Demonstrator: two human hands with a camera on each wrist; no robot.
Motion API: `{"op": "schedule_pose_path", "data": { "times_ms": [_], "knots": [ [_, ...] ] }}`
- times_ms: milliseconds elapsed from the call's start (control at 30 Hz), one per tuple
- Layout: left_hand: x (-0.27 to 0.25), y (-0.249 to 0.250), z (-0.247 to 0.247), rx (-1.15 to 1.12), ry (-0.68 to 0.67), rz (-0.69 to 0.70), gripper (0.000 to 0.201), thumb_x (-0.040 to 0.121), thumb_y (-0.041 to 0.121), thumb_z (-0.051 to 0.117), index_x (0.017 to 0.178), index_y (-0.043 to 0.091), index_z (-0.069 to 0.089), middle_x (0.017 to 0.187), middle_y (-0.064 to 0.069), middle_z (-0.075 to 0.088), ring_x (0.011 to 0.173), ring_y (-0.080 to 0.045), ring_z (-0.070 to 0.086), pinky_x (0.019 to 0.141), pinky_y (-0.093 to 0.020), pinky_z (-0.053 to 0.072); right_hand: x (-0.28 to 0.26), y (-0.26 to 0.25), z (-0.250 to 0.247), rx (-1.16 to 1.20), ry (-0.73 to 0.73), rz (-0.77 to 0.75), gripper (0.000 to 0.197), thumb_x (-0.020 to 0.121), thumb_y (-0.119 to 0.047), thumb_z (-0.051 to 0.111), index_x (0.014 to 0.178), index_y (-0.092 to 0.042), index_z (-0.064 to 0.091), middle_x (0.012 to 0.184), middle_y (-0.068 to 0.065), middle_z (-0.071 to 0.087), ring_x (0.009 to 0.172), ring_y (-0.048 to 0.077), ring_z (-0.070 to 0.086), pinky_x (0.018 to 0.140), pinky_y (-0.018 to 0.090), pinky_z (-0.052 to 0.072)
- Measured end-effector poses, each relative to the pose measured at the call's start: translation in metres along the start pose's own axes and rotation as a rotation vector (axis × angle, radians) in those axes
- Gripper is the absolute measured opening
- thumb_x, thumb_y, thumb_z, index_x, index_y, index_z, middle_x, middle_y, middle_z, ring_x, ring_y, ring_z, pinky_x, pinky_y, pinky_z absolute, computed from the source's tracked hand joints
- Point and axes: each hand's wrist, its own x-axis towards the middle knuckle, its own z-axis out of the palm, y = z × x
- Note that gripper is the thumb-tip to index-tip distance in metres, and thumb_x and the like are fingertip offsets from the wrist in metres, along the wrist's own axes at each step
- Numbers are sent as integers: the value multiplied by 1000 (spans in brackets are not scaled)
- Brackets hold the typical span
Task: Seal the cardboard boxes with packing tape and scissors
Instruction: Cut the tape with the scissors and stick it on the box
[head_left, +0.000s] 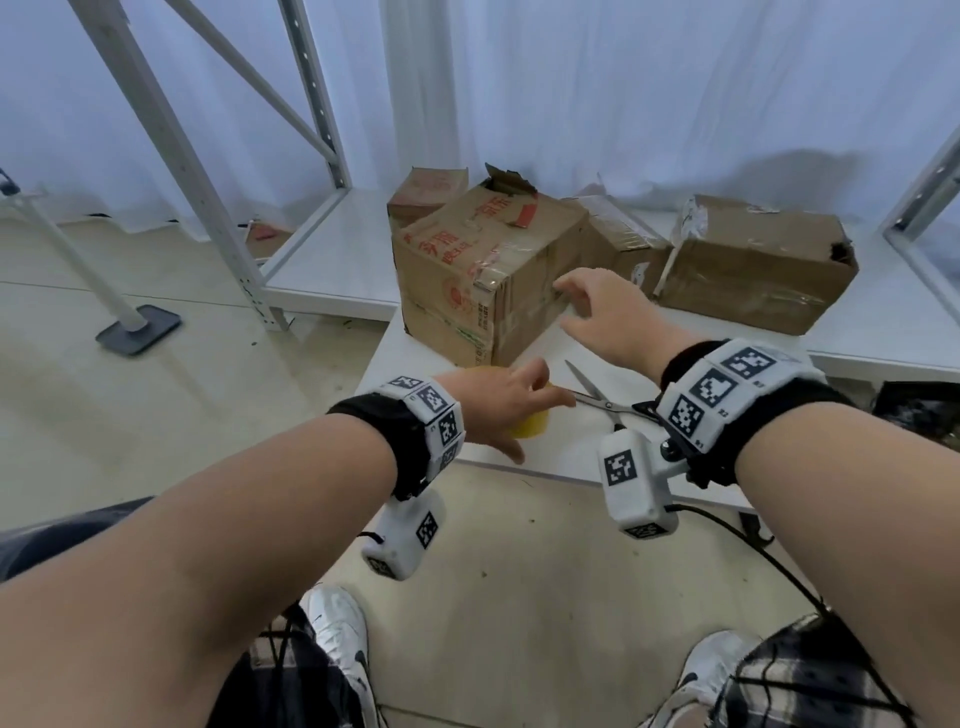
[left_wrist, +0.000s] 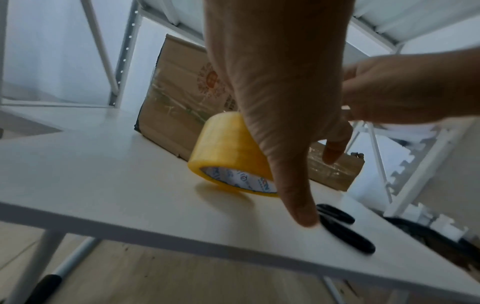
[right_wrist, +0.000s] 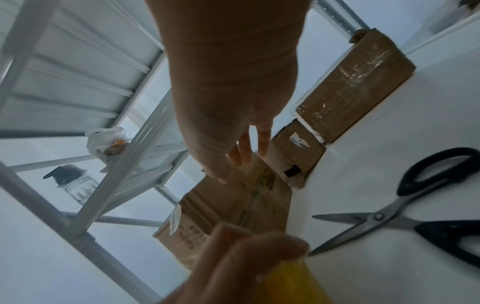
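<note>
Box (head_left: 483, 280) awaits sealing. Left hand (head_left: 493, 400) grasps tape roll (left_wrist: 228, 152); right hand (head_left: 597, 312), fingers spread and empty, reaches toward 12 o'clock. Next: steady box, find the tape's free end.

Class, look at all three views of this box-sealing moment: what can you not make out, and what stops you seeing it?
- Tape roll: the left hand covers most of it in the head view; whether the fingers grip it is unclear.
- Scissors: handles hidden behind the right wrist band in the head view.
- Near box: printing blurred, unreadable; contact with the right hand uncertain.
- Small box at the back: mostly hidden by the near box.
</note>
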Motion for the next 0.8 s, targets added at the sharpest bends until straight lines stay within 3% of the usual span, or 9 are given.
{"op": "schedule_pose_path", "data": {
  "times_ms": [167,267,333,400,467,533,600,667,800],
  "knots": [
    [-12,-14,27,75,-121,34,76,91,19,64,152,24,18,137,-12,33,107,-32,54,87,-40,47,19,-24,-5,-138,-170,-116,57,96,-17,52,149,-11,30,154,7,30,142,21,28,115,31,21],
    [-18,-25,9,-61,-58,-21,76,88,29,67,150,24,23,141,-6,41,119,-26,49,92,-35,42,29,-26,-6,-225,-282,-125,59,98,-11,44,152,-12,22,159,6,19,147,19,16,118,31,13],
    [-25,-35,-17,-208,132,-139,58,90,36,62,140,21,37,130,-2,52,113,-22,54,88,-32,43,37,-25,-8,-227,-258,-144,56,96,-7,43,150,-12,27,156,8,26,144,21,25,116,31,20],
    [-29,-49,-41,-264,433,-272,36,95,33,55,125,13,50,120,-4,57,105,-22,56,85,-31,45,45,-23,-12,-206,-183,-154,51,96,-7,44,145,-13,35,150,9,37,137,23,36,112,33,28],
    [-29,-65,-55,-273,640,-364,31,98,24,52,125,8,56,126,-8,52,111,-21,51,89,-26,39,52,-18,-13,-198,-155,-155,52,95,-7,45,146,-16,35,150,7,37,138,22,35,114,35,29],
    [-22,-78,-61,-366,668,-425,35,98,24,53,132,13,54,130,-10,48,116,-21,49,91,-22,36,58,-15,-8,-207,-175,-165,55,95,-6,46,147,-17,33,154,4,32,141,20,30,117,34,25],
    [-12,-84,-62,-432,582,-400,37,97,27,54,133,18,56,126,-9,56,111,-22,54,86,-20,34,63,-11,1,-177,-168,-180,55,95,-5,46,148,-18,35,155,1,31,143,18,27,118,34,21],
    [-2,-86,-58,-430,540,-360,34,98,28,52,129,20,60,118,-6,65,102,-18,57,76,-18,32,68,-8,8,-132,-76,-226,49,95,-6,50,142,-15,46,149,4,41,139,19,34,117,33,23],
    [6,-87,-55,-488,631,-409,34,96,39,53,121,21,67,104,-4,72,84,-11,57,65,-8,27,78,-7,13,-171,49,-269,29,92,-19,60,121,-16,65,128,5,60,123,25,49,110,36,31]
  ]
}}
